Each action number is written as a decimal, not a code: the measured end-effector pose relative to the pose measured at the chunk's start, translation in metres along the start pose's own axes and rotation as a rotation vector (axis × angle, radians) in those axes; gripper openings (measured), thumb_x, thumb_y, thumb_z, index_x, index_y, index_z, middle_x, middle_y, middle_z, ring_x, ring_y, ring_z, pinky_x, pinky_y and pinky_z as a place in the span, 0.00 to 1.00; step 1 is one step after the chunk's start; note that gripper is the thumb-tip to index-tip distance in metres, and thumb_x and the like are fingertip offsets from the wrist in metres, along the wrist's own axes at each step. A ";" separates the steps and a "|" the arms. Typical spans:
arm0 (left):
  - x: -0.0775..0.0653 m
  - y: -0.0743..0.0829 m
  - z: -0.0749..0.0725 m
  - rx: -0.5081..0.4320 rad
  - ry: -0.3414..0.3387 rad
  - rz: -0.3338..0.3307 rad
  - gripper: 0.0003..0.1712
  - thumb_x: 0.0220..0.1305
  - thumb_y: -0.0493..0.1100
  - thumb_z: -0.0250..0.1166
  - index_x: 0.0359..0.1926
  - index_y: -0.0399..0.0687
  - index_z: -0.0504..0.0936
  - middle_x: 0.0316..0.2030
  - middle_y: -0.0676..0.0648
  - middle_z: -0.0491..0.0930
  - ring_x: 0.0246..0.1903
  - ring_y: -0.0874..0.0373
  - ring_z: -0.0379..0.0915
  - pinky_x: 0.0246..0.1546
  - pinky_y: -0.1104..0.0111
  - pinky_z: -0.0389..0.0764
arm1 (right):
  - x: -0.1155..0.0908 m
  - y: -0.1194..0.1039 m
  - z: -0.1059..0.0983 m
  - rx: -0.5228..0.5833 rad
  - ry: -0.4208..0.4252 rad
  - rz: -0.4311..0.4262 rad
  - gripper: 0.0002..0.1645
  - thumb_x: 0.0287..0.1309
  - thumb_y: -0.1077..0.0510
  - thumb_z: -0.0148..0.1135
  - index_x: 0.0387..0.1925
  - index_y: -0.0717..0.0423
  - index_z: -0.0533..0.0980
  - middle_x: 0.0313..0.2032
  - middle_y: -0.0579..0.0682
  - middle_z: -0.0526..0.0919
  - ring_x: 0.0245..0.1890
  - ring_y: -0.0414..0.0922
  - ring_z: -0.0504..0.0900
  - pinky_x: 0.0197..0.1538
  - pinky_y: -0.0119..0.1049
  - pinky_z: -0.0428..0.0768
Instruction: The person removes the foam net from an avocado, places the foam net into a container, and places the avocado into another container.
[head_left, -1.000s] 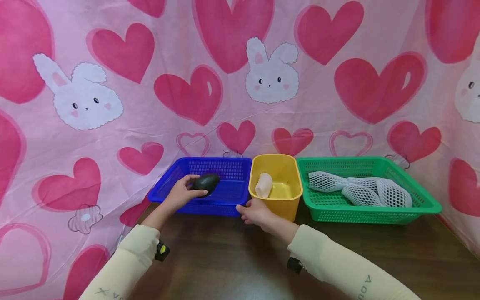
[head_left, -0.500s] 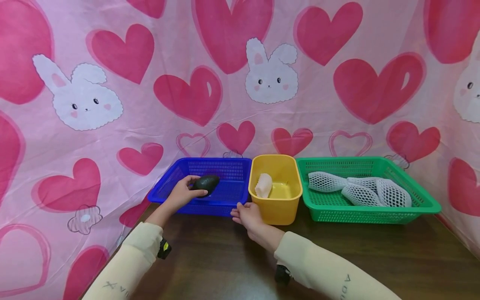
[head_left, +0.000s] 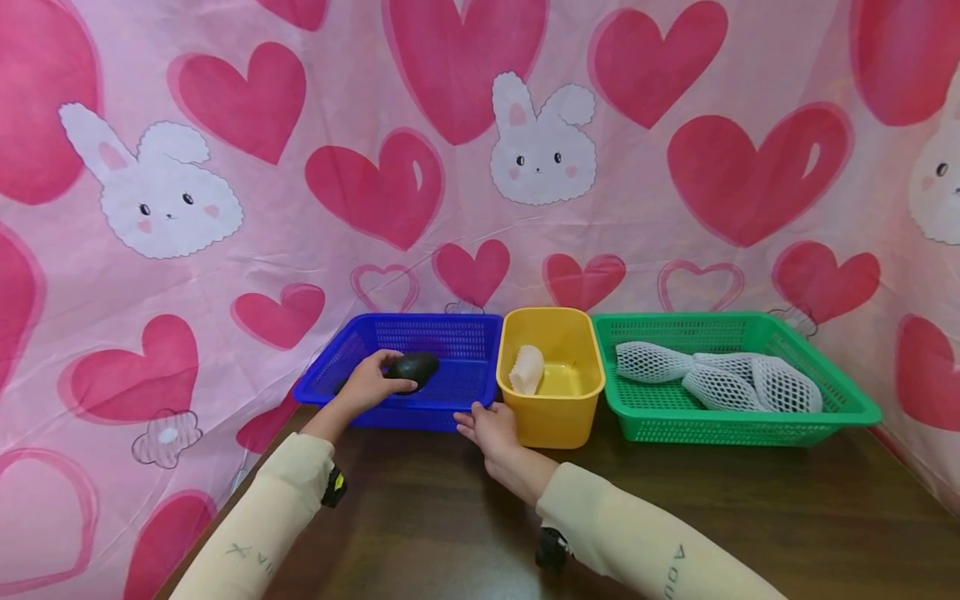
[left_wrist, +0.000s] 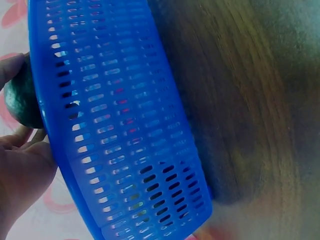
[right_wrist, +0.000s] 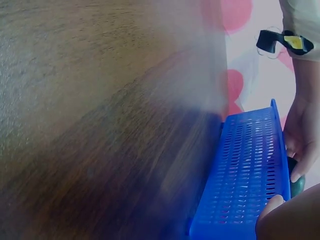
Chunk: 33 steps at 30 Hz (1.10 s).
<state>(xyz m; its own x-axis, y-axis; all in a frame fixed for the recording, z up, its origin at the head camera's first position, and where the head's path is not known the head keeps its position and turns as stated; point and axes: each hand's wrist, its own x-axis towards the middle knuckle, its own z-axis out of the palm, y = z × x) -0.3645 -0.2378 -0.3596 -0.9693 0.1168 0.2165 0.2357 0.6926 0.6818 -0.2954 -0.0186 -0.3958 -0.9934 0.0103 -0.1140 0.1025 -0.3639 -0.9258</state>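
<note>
In the head view my left hand [head_left: 369, 385] grips a dark green avocado [head_left: 414, 371] within the blue basket [head_left: 465, 407], above its near rim. The left wrist view shows the avocado [left_wrist: 24, 97] between thumb and fingers [left_wrist: 11, 69], partly hidden by the basket's wall. My right hand [head_left: 491, 429] is at the basket's front right corner, its fingers loosely extended by the rim and holding nothing. Beside that hand stands a yellow bin [head_left: 558, 423] with a crumpled white foam net [head_left: 527, 371] inside. A small dark patch shows in the basket behind my left wrist; what it is, I cannot tell.
To the right, a green basket [head_left: 720, 425] holds several white foam-netted items [head_left: 723, 387]. All the containers stand side by side on a dark wooden table [head_left: 420, 517], against a pink cloth [head_left: 465, 217] printed with hearts and rabbits.
My right hand has shifted left, from the yellow bin's front corner to the blue basket's rim, and its fingers have loosened. The left hand keeps the avocado in nearly the same place.
</note>
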 end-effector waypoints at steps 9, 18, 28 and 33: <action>0.013 -0.008 0.000 0.099 -0.013 -0.003 0.37 0.49 0.46 0.75 0.57 0.32 0.73 0.51 0.31 0.77 0.50 0.40 0.72 0.53 0.51 0.72 | 0.000 0.002 0.002 -0.001 0.031 -0.012 0.15 0.72 0.68 0.44 0.53 0.78 0.63 0.45 0.70 0.77 0.38 0.50 0.85 0.43 0.37 0.82; 0.030 -0.016 -0.002 0.189 -0.032 -0.034 0.35 0.45 0.46 0.76 0.50 0.30 0.74 0.43 0.33 0.79 0.43 0.42 0.74 0.47 0.53 0.74 | 0.002 0.005 0.001 -0.007 0.027 -0.036 0.12 0.72 0.68 0.44 0.50 0.76 0.62 0.46 0.71 0.76 0.37 0.49 0.85 0.42 0.38 0.83; 0.037 -0.021 0.003 0.300 -0.049 -0.129 0.32 0.43 0.44 0.77 0.45 0.28 0.74 0.41 0.32 0.79 0.43 0.40 0.74 0.48 0.52 0.73 | 0.000 0.005 0.001 -0.022 0.026 -0.037 0.15 0.72 0.68 0.45 0.53 0.77 0.62 0.45 0.71 0.77 0.39 0.52 0.85 0.42 0.37 0.83; 0.037 -0.022 0.003 0.338 -0.057 -0.157 0.31 0.43 0.43 0.77 0.43 0.27 0.74 0.39 0.32 0.79 0.42 0.39 0.74 0.48 0.50 0.73 | 0.001 0.005 0.001 -0.015 0.031 -0.038 0.12 0.72 0.68 0.45 0.50 0.75 0.62 0.44 0.70 0.78 0.38 0.50 0.85 0.41 0.37 0.83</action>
<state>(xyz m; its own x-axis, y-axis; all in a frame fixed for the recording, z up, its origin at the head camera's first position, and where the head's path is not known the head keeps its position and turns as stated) -0.4056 -0.2467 -0.3683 -0.9964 0.0228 0.0820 0.0562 0.8999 0.4325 -0.2961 -0.0209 -0.4002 -0.9946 0.0531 -0.0894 0.0654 -0.3487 -0.9350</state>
